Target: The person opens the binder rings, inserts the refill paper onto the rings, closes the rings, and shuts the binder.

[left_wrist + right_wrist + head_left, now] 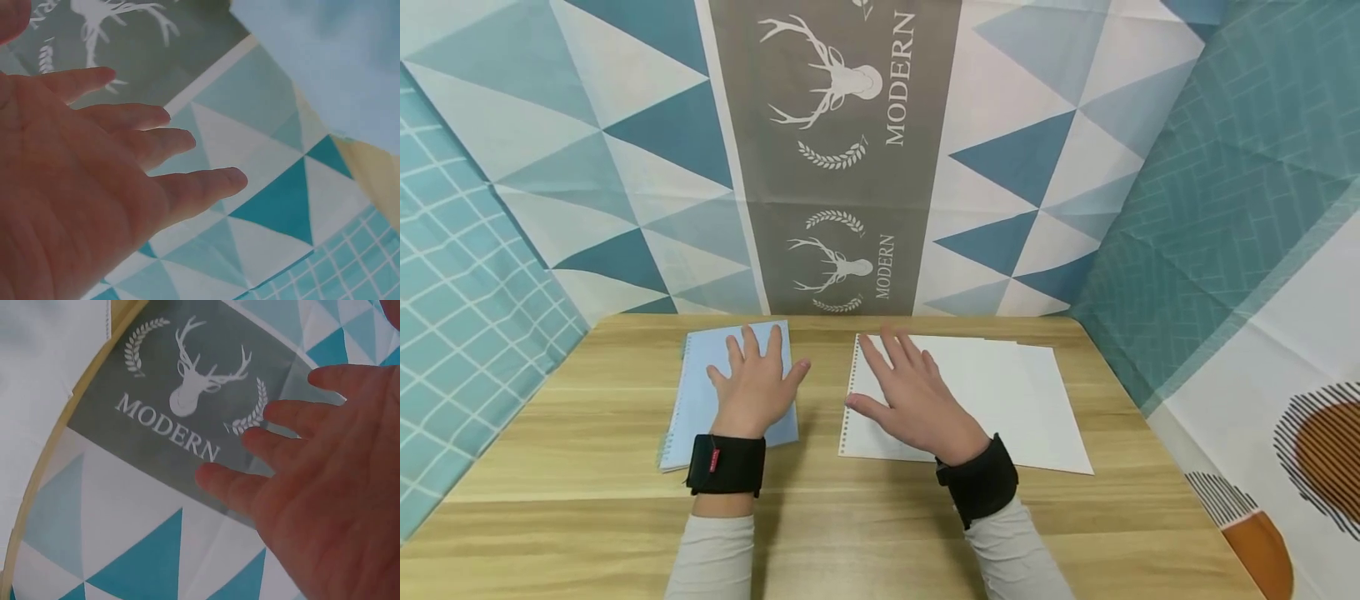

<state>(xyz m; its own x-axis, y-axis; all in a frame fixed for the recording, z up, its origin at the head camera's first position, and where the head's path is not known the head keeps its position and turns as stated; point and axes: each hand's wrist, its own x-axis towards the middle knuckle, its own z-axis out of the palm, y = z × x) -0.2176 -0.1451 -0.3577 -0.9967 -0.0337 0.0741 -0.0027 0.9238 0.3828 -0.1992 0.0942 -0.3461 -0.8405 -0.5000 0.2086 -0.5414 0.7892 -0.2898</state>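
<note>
A light blue spiral notebook (700,375) lies on the left of the wooden table, its coil along the left edge. Over it is my left hand (752,387), palm down with fingers spread and nothing held. To the right lie white loose-leaf sheets (1000,400) with punched holes down their left side, slightly fanned at the right. My right hand (917,404) hovers over their left part, fingers extended, thumb out to the left. In the left wrist view, the left palm and straight fingers (206,184) show bare. The right wrist view shows the right fingers (231,484) likewise holding nothing.
The wooden table (850,533) reaches back to a patterned cloth (835,183) with deer heads and triangles. More cloth hangs at the left (460,275) and right sides. Both wrists wear black bands (730,467).
</note>
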